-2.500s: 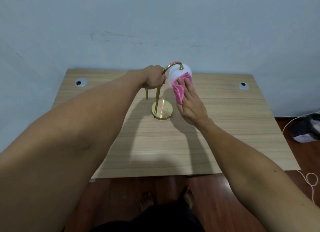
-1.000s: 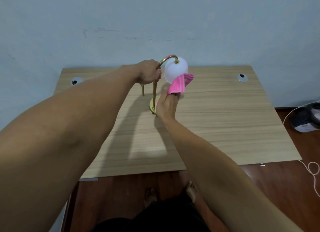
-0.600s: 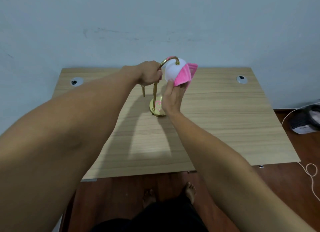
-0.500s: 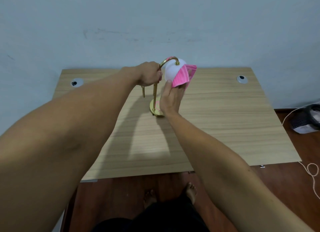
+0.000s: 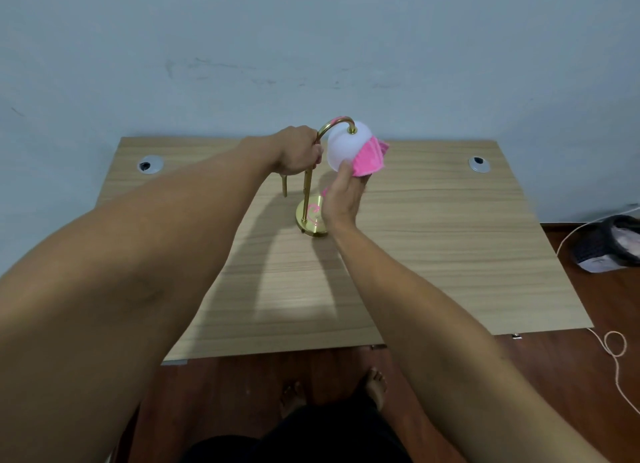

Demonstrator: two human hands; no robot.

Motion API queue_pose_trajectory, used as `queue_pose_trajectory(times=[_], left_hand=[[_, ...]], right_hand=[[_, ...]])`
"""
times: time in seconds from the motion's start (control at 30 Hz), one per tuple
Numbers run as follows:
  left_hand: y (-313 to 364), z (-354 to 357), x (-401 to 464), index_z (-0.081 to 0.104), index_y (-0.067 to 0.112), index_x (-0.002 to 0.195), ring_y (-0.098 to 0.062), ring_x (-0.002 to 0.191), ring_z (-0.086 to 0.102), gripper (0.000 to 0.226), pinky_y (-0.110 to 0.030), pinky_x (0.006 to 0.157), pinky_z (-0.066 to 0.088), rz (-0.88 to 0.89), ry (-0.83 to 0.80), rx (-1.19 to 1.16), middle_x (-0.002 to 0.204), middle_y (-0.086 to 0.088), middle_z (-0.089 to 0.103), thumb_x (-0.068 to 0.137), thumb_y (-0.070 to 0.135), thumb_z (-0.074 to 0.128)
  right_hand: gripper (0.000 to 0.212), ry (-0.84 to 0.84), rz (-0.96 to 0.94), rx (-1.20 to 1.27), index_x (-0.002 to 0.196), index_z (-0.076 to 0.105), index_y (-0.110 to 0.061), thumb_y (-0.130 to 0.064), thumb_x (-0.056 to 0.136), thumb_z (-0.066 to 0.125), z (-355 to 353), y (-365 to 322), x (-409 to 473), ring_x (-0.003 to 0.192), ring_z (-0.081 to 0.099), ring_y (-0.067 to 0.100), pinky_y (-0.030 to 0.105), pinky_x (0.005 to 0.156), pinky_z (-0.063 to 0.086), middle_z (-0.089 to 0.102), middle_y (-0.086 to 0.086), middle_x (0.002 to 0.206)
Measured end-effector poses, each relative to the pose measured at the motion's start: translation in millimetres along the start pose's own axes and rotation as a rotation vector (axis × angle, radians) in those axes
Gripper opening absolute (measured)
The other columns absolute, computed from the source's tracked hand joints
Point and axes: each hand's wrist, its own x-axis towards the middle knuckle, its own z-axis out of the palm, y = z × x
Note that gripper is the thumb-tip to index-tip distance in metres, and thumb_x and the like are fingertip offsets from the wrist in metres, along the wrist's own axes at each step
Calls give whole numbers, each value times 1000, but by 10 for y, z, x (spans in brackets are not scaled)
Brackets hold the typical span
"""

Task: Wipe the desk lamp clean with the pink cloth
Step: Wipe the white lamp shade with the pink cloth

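- Both your arms are bare to the frame edge, with no sleeves, watch or rings on your left hand (image 5: 297, 151) or right hand (image 5: 341, 199).
- You wear dark clothing (image 5: 311, 442) below.
- Your feet (image 5: 375, 384) are bare, just beyond the desk's (image 5: 450, 254) near edge.

At the centre of the frame, the left hand (image 5: 298, 151) is closed around the gold stem of the desk lamp (image 5: 308, 185), just below its curved neck. The right hand (image 5: 341, 199) presses the pink cloth (image 5: 369, 159) against the lower right side of the white shade (image 5: 343, 147). The lamp's round base stands on the wooden bench (image 5: 433, 237), near its far edge.
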Motion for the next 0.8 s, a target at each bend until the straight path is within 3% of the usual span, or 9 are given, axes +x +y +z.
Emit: queue_pose_trajectory(times=[0.07, 0.13, 0.2, 0.3, 0.4, 0.5, 0.63, 0.7, 0.8], left_hand=[[19, 0, -11, 69, 10, 100, -26, 100, 68, 34, -40, 96, 52, 7, 1, 11, 102, -3, 76, 102, 24, 38], [28, 0, -17, 69, 10, 100, -26, 101, 67, 34, -40, 97, 51, 8, 3, -6, 102, -4, 75, 102, 24, 38], [33, 2, -22, 68, 9, 100, -26, 101, 67, 34, -40, 97, 51, 0, 1, -22, 102, -4, 75, 103, 24, 38], [26, 6, -16, 67, 9, 101, -26, 101, 67, 34, -40, 96, 51, -2, -2, -25, 103, -5, 75, 102, 24, 37], [15, 3, -6, 67, 12, 97, -27, 100, 68, 31, -43, 94, 53, 1, 4, -8, 102, -3, 74, 101, 25, 38], [14, -3, -12, 68, 11, 98, -27, 101, 68, 32, -42, 95, 53, -1, 0, -3, 101, -3, 75, 100, 23, 38], [34, -3, -19, 69, 9, 100, -26, 101, 67, 33, -40, 97, 51, 7, 5, 7, 102, -4, 76, 101, 23, 39], [39, -4, -20, 69, 8, 100, -26, 101, 67, 34, -40, 97, 51, 4, 6, 4, 101, -4, 75, 101, 23, 39], [30, 2, -14, 68, 8, 99, -26, 100, 67, 35, -42, 98, 51, 3, -3, -9, 100, -5, 75, 101, 24, 38]], right_hand=[[66, -1, -184, -75, 155, 36, -5, -42, 101, 35, 33, -125, 11, 154, 23, 31, 49, 126, 19, 26, 19, 165], [62, 49, -219, -90, 154, 39, -2, -35, 101, 37, 42, -278, 209, 152, 27, 32, 46, 126, 20, 30, 21, 164], [62, 74, -105, -59, 148, 49, -8, -41, 97, 38, 7, -419, 452, 142, 44, 31, 41, 121, 32, 48, 15, 154], [64, -2, 252, 144, 127, 64, -19, -56, 81, 39, -106, -405, 768, 116, 65, 33, 49, 99, 57, 68, 12, 126], [64, -48, 381, 230, 123, 63, -17, -61, 81, 43, -153, -185, 669, 113, 68, 40, 43, 77, 59, 69, 12, 116], [66, 20, 211, 61, 137, 55, -19, -62, 89, 38, -125, -59, 294, 121, 58, 37, 52, 99, 51, 61, 11, 130], [65, 18, -219, -144, 155, 38, -6, -41, 100, 33, -14, -210, 155, 149, 30, 30, 40, 124, 22, 33, 16, 162], [66, 56, -206, -157, 153, 42, -6, -41, 97, 33, 7, -313, 366, 149, 33, 30, 40, 125, 23, 37, 17, 161], [65, 28, 83, -66, 132, 64, -16, -53, 87, 34, -96, -414, 735, 124, 59, 33, 48, 108, 48, 65, 13, 133]])
